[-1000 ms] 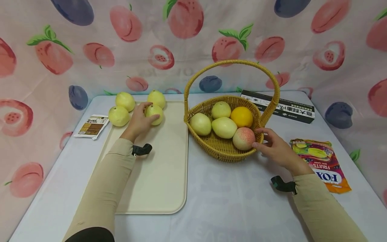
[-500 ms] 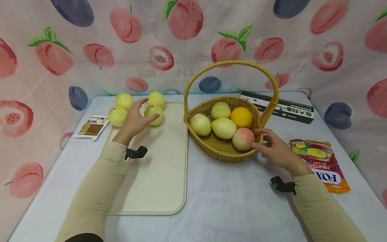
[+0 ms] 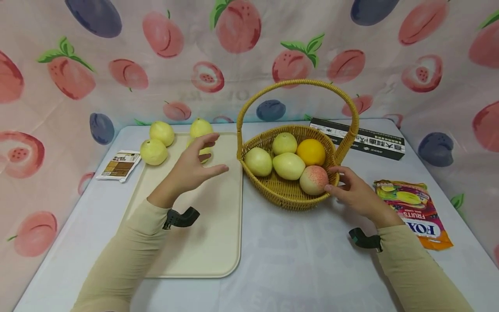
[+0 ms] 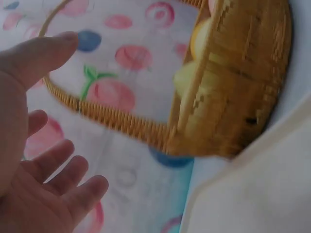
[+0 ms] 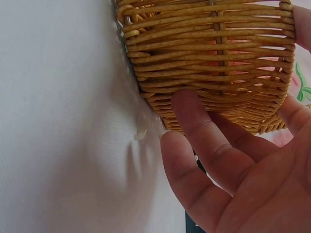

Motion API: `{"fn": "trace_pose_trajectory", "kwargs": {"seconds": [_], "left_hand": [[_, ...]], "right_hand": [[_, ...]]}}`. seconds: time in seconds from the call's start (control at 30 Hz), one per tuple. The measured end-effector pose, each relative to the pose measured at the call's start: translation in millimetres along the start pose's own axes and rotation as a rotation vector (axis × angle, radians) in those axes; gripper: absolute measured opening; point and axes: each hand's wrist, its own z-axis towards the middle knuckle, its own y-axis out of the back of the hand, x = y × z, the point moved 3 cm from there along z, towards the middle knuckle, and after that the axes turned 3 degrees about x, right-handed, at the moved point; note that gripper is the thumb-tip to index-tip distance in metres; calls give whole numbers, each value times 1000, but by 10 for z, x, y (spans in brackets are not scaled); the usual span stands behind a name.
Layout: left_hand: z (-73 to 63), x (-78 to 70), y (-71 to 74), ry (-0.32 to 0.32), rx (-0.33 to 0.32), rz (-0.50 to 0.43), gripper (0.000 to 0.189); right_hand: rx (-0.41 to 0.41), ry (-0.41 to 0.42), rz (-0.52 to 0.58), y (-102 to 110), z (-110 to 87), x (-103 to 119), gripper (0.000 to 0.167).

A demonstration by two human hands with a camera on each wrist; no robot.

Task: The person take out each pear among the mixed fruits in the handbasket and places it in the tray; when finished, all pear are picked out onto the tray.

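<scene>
My left hand (image 3: 191, 167) hovers over the beige tray (image 3: 195, 242), fingers spread and nothing held. It partly covers one pale green pear-like fruit (image 3: 205, 151). Another such fruit (image 3: 201, 127) lies just behind, and a pair stands at the tray's far left corner, including this round one (image 3: 153, 152). My right hand (image 3: 360, 193) holds the rim of the woven basket (image 3: 286, 200) at its right side. In the right wrist view, fingertips (image 5: 189, 107) press the basket's outer wall. Inside are a peach (image 3: 314, 180), an orange (image 3: 311, 151) and several pale green fruits (image 3: 289, 166).
The basket's tall arched handle (image 3: 298, 82) rises above the fruit. Behind it lies a black box (image 3: 358, 138). A candy bag (image 3: 415, 212) lies to the right, partly under my right forearm. A small packet (image 3: 119, 165) lies left of the tray.
My left hand has let go of the nearer green fruit, drawn back left, then swung right and toward me with fingers spread. My right hand stays on the basket rim.
</scene>
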Motion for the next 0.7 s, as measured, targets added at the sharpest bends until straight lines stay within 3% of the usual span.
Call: {"fn": "trace_pose_trajectory", "kwargs": {"seconds": [0.23, 0.7], "left_hand": [[93, -196, -352, -95, 124, -29, 82], [479, -308, -842, -80, 266, -41, 80]], "right_hand": [[-6, 13, -3, 11, -10, 2, 67], [-1, 19, 13, 1, -22, 28, 66]]}}
